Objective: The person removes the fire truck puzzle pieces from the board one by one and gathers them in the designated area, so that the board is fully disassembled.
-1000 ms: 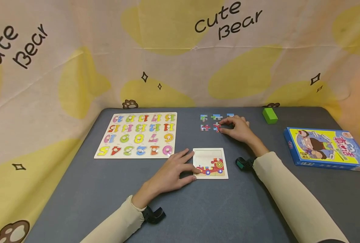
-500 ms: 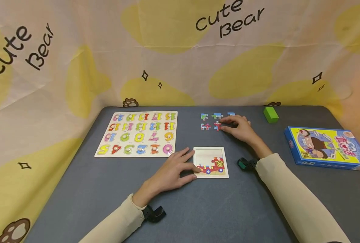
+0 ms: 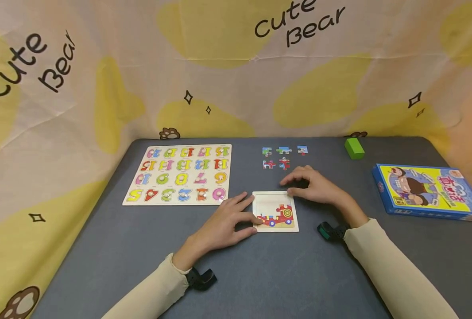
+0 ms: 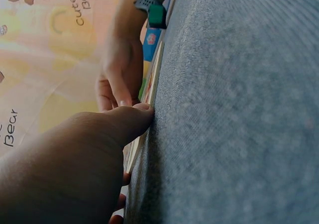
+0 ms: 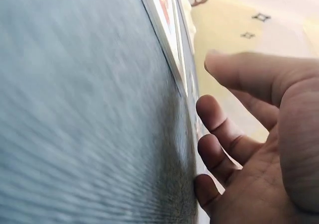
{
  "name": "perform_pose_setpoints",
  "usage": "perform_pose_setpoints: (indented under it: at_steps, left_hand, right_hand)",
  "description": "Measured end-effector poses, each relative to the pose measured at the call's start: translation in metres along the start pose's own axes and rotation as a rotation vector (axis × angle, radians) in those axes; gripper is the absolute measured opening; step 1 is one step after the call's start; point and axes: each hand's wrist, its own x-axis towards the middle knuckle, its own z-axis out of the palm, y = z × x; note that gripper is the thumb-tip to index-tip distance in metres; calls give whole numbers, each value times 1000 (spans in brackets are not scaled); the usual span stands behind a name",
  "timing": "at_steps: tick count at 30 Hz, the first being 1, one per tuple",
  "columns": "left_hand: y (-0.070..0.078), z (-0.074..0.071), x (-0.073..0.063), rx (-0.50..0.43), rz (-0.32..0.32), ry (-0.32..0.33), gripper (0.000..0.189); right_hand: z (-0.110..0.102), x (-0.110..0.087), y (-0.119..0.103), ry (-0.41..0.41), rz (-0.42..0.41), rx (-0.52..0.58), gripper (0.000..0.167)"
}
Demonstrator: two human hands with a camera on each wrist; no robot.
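Setting: tabletop play area, cloth-screened; kind of building cannot be told. Grey table (image 3: 299, 274). Cartoon cloth (image 3: 228, 79), lettered "Cute Bear", behind and left of table. On table: number board (image 3: 172, 186), train jigsaw tray (image 3: 267, 203), illustrated box (image 3: 423, 190), green block (image 3: 354, 149).

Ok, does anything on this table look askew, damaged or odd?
The number puzzle board beyond the left hand: its numerals appear upside down in the head view. Nothing visible looks spilled or damaged.
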Motion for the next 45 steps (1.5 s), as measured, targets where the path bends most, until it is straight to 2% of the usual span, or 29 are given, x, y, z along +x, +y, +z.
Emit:
perform_pose_setpoints:
  at_steps: [5,10,23,35,45]
  left_hand:
    - [0,0,0,9,-6,-9,20]
    - [-1,1,1,10,6,-1,19]
    - [0,0,1,10,5,1,19]
    - [0,0,0,11,-4,-12,20]
    - [-1,1,1,3,2,2,19]
  right_hand:
    - [5,-5,-8,-86,-8,-44,30]
    - [7,-10,-12,-129,-13,-63,31]
    - [9,-16,-16,-146,-29,-47,29]
    - [9,-19,-22,-171,-32,-74,27]
    - [7,-19,-27,-186,-25,-113,31]
